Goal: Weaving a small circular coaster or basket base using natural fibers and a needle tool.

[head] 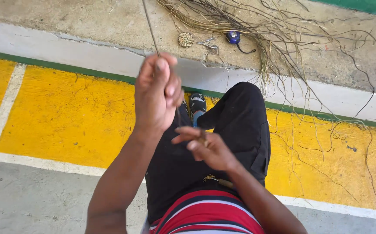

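My left hand (157, 93) is raised and closed around a thin stiff strand (149, 26) that runs up and out of the top of the view. Lower, over my black trousers (240, 125), my right hand (205, 145) pinches a small brownish woven piece (202, 138) between thumb and fingers. The strand seems to pass from the left hand down to that piece. A short tuft of fibre (216, 180) lies on my lap near my striped shirt (205, 212).
A loose bundle of dry grass strands (248, 30) sprawls over the concrete ledge and onto the yellow painted floor (66, 117). A small coiled woven disc (185, 40), metal scissors (208, 43) and a blue round object (234, 36) lie on the ledge. My shoe (197, 106) rests below.
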